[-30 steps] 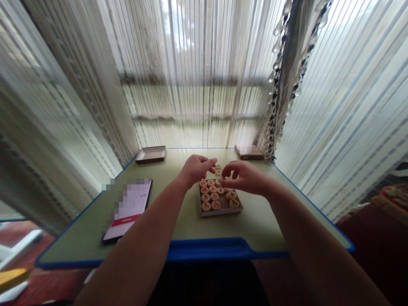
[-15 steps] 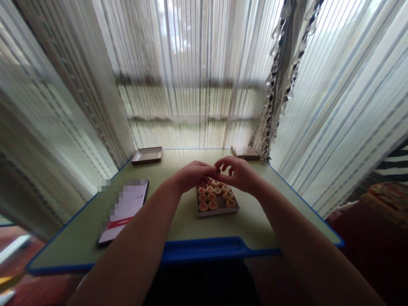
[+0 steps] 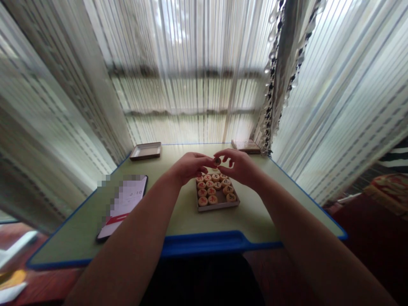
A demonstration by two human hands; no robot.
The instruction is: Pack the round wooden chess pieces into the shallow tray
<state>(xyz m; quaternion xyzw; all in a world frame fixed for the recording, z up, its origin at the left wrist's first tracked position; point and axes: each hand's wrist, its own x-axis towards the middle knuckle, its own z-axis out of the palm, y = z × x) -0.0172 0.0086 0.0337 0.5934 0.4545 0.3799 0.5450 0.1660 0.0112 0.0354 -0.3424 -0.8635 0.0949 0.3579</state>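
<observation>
A round wooden Chinese chess piece (image 3: 217, 161) with a dark character is held up above the far edge of a shallow box (image 3: 219, 208). My right hand (image 3: 237, 165) pinches it between thumb and forefinger, with the other fingers curled loosely. From the other side, my left hand (image 3: 192, 165) has its fingertips closed against the same piece. Below, the box holds several pieces in rows, red-marked pieces (image 3: 203, 200) on the left and dark-marked pieces (image 3: 231, 197) on the right. A gap shows between them near the front. My hands partly cover the back row.
A phone or tablet (image 3: 127, 199) with a lit screen lies left of my left forearm. An open shallow tray (image 3: 145, 151) sits at the back left, a flat box (image 3: 246, 145) at the back right. The green table (image 3: 178, 219) has a blue rim; curtains (image 3: 191, 97) hang behind it.
Both hands have shifted slightly up in view along with the table and box. The piece between the fingers has turned, so its marked face now shows. More of the back rows is visible.
</observation>
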